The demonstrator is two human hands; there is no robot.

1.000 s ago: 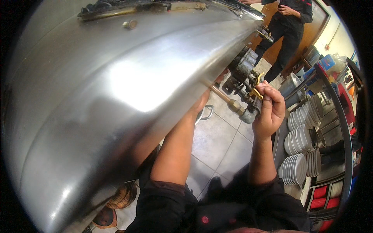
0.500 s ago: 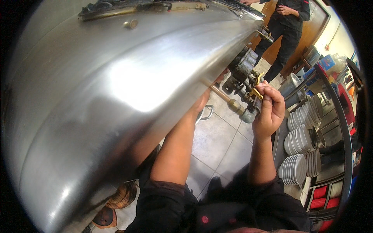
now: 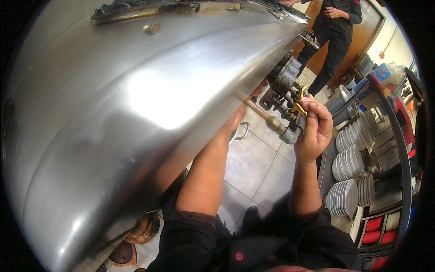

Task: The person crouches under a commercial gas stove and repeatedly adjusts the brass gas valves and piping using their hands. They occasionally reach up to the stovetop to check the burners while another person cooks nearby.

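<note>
My right hand (image 3: 315, 129) is closed with the fingertips pinched on a small brass valve handle (image 3: 299, 109) at the gas valve cluster (image 3: 285, 97), just under the edge of the large steel panel (image 3: 149, 104). My left hand (image 3: 240, 115) reaches up under that same edge beside the copper pipe (image 3: 258, 111); the panel hides its fingers, so I cannot tell whether they grip anything.

Risks noted: the brass handle is small and grimy, and my pinch may slip off it; the left hand works out of sight against a metal edge and could be scraped or caught. Forcing the handle might strain the pipe joint just below it.

Further right, an open metal rack (image 3: 398, 149) holds stacks of white plates (image 3: 344, 199) in several tiers, with red containers (image 3: 374, 226) on the bottom shelf; their contents are not visible. Beyond, a person in dark clothing (image 3: 335, 27) stands by a wooden door.
</note>
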